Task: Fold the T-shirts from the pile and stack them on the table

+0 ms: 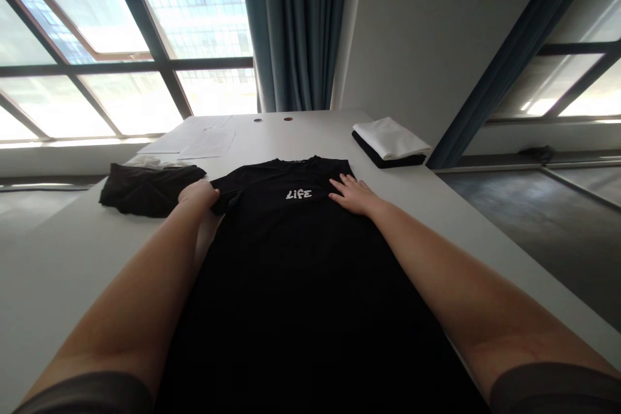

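Observation:
A black T-shirt (pixel 291 259) with white "LIFE" lettering lies spread flat on the white table (pixel 63 259), collar pointing away from me. My left hand (pixel 198 195) is closed in a pinch on the shirt's left sleeve at the shoulder edge. My right hand (pixel 354 195) lies flat on the shirt's right shoulder, fingers stretched out and spread, holding nothing.
A crumpled black garment (pixel 145 189) lies to the left of the shirt. A folded white garment on a folded black one (pixel 391 140) sits at the back right. Paper sheets (pixel 198 139) lie at the far left. Windows and a blue curtain stand behind the table.

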`<act>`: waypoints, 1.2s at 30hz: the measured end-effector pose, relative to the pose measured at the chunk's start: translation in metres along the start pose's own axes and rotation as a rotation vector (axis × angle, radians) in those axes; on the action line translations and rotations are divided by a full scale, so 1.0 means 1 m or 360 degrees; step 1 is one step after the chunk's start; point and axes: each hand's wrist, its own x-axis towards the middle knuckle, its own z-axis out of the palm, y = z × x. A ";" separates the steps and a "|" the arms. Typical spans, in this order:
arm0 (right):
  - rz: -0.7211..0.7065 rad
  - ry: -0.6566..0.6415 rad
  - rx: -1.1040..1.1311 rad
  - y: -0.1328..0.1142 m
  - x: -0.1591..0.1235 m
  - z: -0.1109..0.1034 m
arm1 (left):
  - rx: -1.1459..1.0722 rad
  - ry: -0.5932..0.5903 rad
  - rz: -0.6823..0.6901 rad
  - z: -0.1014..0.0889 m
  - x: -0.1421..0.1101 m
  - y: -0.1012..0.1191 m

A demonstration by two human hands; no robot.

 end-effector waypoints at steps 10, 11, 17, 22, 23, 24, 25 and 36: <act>-0.0017 0.0028 -0.0035 0.004 0.005 0.004 | -0.1241 0.0002 0.0173 -0.010 0.000 -0.006; -0.0015 0.0023 -0.0038 0.004 0.004 0.004 | -0.1247 -0.0133 0.0221 -0.011 -0.002 -0.008; -0.0022 0.0006 -0.0041 0.002 0.002 0.001 | -0.0923 -0.0172 0.0560 -0.014 -0.009 -0.008; -0.0022 0.0024 -0.0045 0.002 0.002 0.002 | -0.0643 0.0318 0.0813 -0.028 -0.019 0.013; -0.0025 0.0030 -0.0044 0.002 0.002 0.003 | -0.0571 0.0364 0.0916 -0.031 -0.023 0.019; -0.0030 0.0033 -0.0043 0.003 0.003 0.004 | -0.0493 0.0370 0.1029 -0.034 -0.030 0.026; -0.0037 0.0034 -0.0043 0.004 0.004 0.004 | -0.0414 0.0333 0.1141 -0.035 -0.037 0.032; -0.0028 -0.0008 -0.0039 0.000 0.000 -0.001 | 0.0103 -0.0110 0.1005 0.028 -0.070 0.079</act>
